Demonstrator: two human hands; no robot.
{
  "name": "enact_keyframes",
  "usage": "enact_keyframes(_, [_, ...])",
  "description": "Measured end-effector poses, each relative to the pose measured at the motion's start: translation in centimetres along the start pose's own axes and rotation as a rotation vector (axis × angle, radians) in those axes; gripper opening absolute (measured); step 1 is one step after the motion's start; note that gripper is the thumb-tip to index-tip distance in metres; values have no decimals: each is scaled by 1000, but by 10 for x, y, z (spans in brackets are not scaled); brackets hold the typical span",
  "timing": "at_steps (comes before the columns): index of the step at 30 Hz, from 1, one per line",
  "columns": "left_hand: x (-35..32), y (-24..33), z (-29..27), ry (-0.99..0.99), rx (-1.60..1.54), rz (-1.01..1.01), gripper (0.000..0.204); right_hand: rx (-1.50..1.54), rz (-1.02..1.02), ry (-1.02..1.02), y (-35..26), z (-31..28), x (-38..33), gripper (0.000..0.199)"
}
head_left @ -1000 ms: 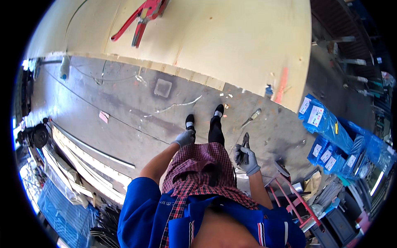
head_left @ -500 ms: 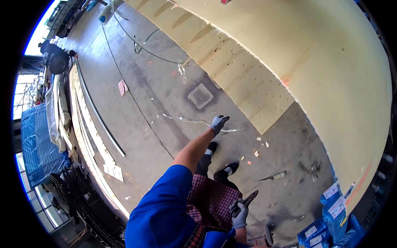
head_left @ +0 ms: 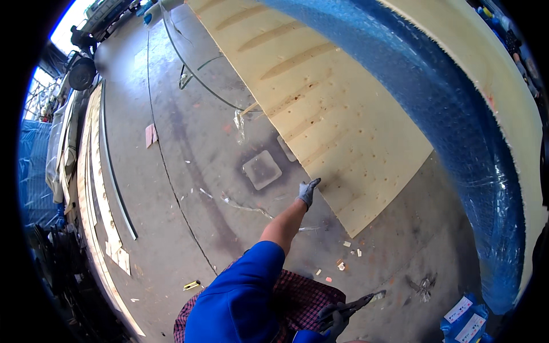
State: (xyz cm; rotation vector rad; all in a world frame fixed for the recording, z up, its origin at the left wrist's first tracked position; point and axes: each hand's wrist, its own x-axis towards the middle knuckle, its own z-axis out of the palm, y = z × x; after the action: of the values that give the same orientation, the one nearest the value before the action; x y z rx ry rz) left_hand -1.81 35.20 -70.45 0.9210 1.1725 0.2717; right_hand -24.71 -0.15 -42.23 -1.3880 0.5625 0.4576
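Plywood sheet (head_left: pixel 320 108) edge just beyond gloved left hand (head_left: pixel 307 191).
Long axis running away up-left; fingers together, reaching; right hand (head_left: pixel 334 320) gripping pliers (head_left: pixel 357 303).

We note a large pale plywood sheet (head_left: pixel 320 108), dotted with small holes, lying flat on the concrete floor, its near corner pointing toward us. We also note dark pliers (head_left: pixel 357 302), handles gripped low, jaws pointing right.
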Motion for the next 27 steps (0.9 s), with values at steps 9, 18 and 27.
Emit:
enact_keyframes(9, [45,-28,16,-14,-17,61,61,71,-281,-77,-22,37,79,25])
enact_keyframes(18, [20,-19,4,-503,-147,-43,53,40,-413,-163,9,48,120,29])
enact_keyframes(27, [-72,24,32,-860,-249,121,32,76,-435,-240,43,42,127,31])
